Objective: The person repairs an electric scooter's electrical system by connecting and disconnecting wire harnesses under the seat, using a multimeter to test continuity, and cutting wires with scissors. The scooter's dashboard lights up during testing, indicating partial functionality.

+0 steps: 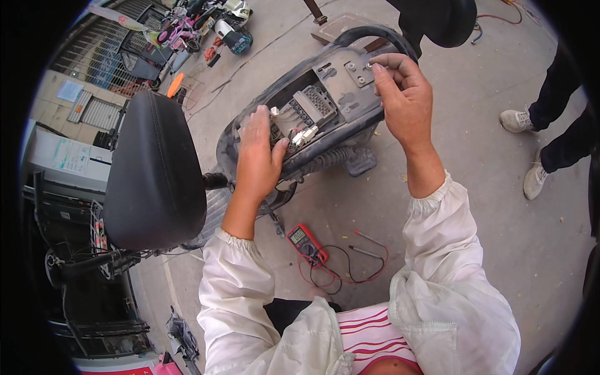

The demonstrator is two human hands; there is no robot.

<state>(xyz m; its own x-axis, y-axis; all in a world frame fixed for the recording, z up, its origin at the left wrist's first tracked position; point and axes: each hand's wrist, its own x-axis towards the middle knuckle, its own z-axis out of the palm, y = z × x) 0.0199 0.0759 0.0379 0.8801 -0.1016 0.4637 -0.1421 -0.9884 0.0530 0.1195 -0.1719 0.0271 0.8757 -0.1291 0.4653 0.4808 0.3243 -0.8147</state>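
Observation:
The seatless body of an electric scooter (299,164) is in front of me, its under-seat compartment uncovered. Inside sits a finned grey controller (315,105), with white wire connectors (304,136) and loose wires beside it. My left hand (257,156) lies over the compartment's left end, fingers stretched out; what is under them is hidden. At the far right end, my right hand (406,94) has its thumb and forefinger pinched close to a bolt on the metal plate (342,74). Whatever is between those fingertips is too small to make out.
A red multimeter (306,245) with coiled leads and test probes (367,252) lies on the ground close to me. The black seat (156,172) stands up on the left. A person's shoes (535,180) are at the right. Parked scooters (232,34) are at the far left.

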